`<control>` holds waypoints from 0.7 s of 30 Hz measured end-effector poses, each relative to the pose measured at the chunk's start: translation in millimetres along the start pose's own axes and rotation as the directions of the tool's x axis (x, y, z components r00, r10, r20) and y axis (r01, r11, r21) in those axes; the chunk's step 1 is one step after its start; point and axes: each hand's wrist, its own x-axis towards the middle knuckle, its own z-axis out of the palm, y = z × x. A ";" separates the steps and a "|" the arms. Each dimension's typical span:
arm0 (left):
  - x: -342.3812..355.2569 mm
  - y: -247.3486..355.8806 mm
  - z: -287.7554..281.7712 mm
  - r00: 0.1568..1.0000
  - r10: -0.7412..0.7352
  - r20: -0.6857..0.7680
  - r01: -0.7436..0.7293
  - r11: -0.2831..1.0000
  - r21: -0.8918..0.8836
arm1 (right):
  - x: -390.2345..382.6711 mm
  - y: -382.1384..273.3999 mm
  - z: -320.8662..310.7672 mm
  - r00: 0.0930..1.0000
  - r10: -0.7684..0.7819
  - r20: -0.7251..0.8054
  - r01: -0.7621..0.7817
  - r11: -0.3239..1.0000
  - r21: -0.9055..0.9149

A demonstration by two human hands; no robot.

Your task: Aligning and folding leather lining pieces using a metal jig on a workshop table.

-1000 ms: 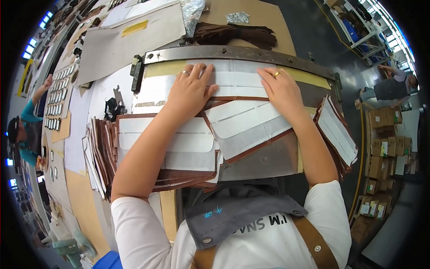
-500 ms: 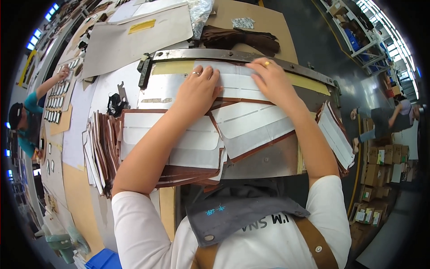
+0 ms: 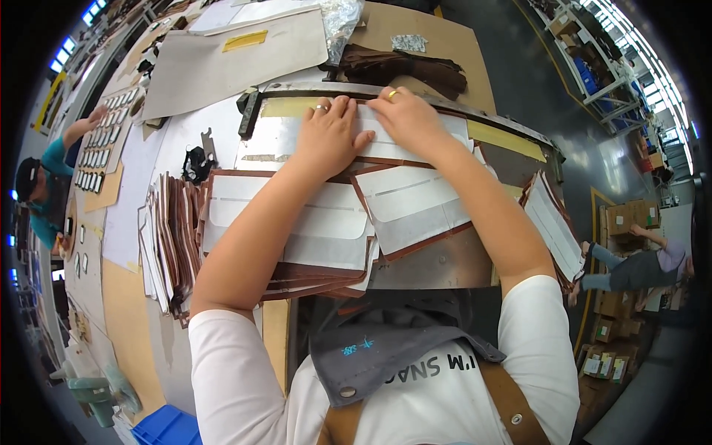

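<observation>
One change stands out: the right grip [image 3: 408, 124], a second ago on the right part of the white panel [image 3: 454, 127], has come in close beside the left grip [image 3: 328, 139], near the panel's back edge. The panel lies flat just in front of the bar [image 3: 297, 90], its right end now uncovered; the left grip has kept roughly its place.

The panel's left end is hidden under the left grip, and the right knuckles block part of the bar. Farther in front of the bar, the left forearm covers part of the stack [image 3: 326, 233] and the right forearm the end of the slanted panel [image 3: 415, 194].

The left grip is unclenched, laid flat with thumb apart. The right grip's fingers bend at the edge; whether they pinch it, I cannot tell.
</observation>
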 end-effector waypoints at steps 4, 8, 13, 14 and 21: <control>0.7 3.4 -5.4 0.997 -0.061 0.047 0.057 0.994 0.095 | -28.9 27.3 -31.3 0.990 0.101 0.099 -0.093 0.992 -0.082; 0.3 2.7 -9.0 0.993 -0.096 0.067 0.092 0.993 0.068 | -60.6 48.4 -54.0 0.993 0.106 0.057 -0.095 0.980 -0.173; 0.6 -3.5 -3.3 0.990 -0.140 -0.007 0.139 0.988 -0.067 | -79.5 53.4 -68.0 0.809 0.574 0.129 -0.587 0.803 0.105; 2.0 -5.2 -3.2 0.992 -0.122 -0.012 0.121 0.991 -0.065 | -81.4 48.8 -66.1 0.722 0.675 0.152 -0.689 0.684 0.240; 12.5 -18.4 -13.1 0.987 -0.144 -0.071 0.110 0.929 -0.352 | -84.0 44.5 -35.6 0.816 0.492 -0.303 -0.475 0.870 0.134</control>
